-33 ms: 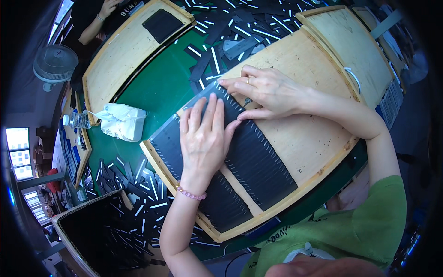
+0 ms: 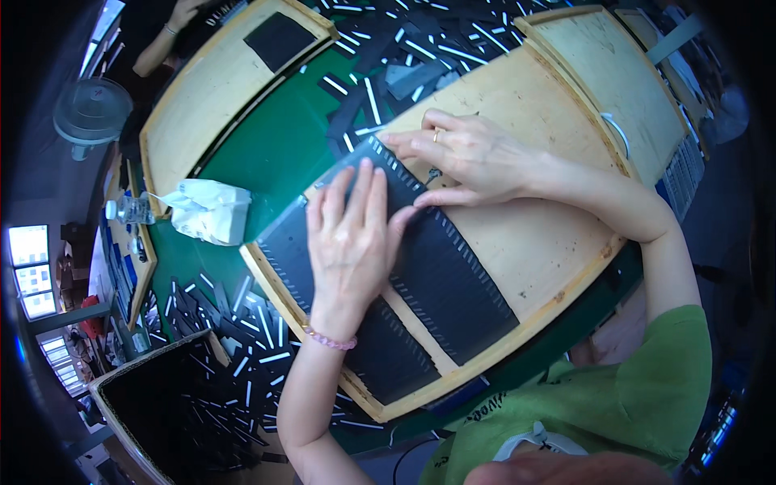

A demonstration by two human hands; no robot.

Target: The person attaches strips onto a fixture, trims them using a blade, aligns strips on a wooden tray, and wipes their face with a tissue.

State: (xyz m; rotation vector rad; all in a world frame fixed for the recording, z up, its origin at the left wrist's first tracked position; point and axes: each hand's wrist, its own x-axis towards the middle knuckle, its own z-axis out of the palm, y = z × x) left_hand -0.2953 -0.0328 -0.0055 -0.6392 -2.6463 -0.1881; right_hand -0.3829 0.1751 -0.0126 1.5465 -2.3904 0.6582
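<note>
Rows of thin black strips (image 2: 457,279) with short pale marks at their ends lie packed side by side on a wooden board (image 2: 541,267) with a raised rim. A narrow bare wooden gap separates the two rows. My left hand (image 2: 349,242) rests flat on the upper part of the strips, fingers stretched out and thumb apart. At the strips' right edge is my right hand (image 2: 469,166), index fingertip at the top corner and thumb lower down, spread apart. I see nothing held in either hand. The left palm hides part of the strips.
Loose black and white strips (image 2: 372,101) litter the green table (image 2: 283,137) beyond the board. A black-lined box (image 2: 113,380) stands at lower left, a white plastic packet (image 2: 212,212) at left. Other wooden boards (image 2: 210,89) lie around, and another person's hand (image 2: 184,12) shows at upper left.
The whole view has shifted slightly. Both hands keep their places on the strips, with no clear movement of the fingers.
</note>
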